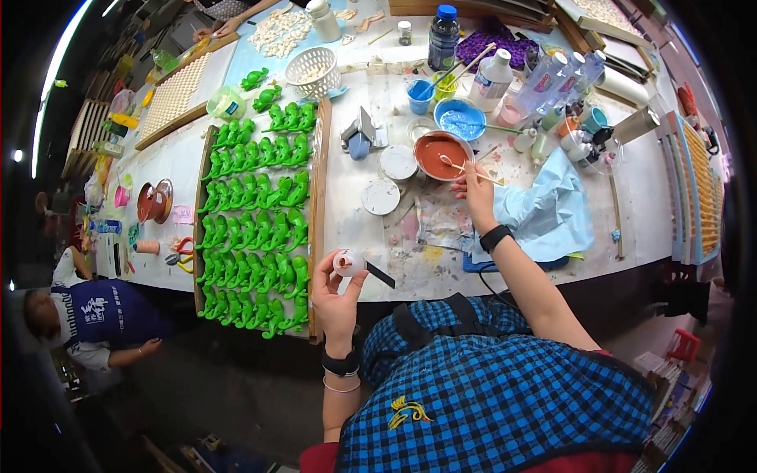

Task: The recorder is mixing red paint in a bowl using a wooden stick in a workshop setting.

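My left hand [337,298] is closed around a small white rounded piece [347,263] with a reddish-brown patch on it. A flat black strip [380,274] sticks out to the right of that piece; whether the two are joined I cannot tell. My right hand [475,195] pinches a thin pale stick [475,173], its light tip over or in the reddish-brown paint of a bowl [419,167]. Left of my left hand, a wooden-edged tray [318,189] carries rows of small bright green figures [251,191].
Behind the paint bowl stand a blue paint bowl [460,120], a blue cup [420,94] and several bottles [490,79]. Light blue cloth [552,209] lies right of my right hand. Two round lids [380,197] sit left of the bowl. Another person [102,315] in a blue apron is at the far left.
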The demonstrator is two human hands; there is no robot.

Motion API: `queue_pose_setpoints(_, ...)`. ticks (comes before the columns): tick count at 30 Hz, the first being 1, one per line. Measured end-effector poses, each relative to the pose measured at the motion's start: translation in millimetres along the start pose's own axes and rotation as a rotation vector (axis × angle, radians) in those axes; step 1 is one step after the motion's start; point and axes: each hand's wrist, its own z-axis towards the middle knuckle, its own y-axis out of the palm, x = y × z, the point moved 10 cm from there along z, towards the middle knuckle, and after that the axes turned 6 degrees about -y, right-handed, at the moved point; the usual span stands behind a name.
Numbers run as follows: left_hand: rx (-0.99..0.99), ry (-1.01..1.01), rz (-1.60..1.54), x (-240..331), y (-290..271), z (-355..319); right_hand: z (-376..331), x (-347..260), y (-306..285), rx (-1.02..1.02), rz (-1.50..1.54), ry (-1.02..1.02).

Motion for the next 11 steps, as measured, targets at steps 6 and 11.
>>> queue_pose_setpoints(6, -0.013, -0.009, -0.034, -6.6, 2.4, -6.4, -50.0, 35.7, -2.3, -0.241, -0.467, -0.065)
queue_pose_setpoints(11, -0.093, -0.060, -0.071, -14.3, 15.3, -7.8, -102.9, 11.8, 62.6, -0.486, -1.192, -0.267)
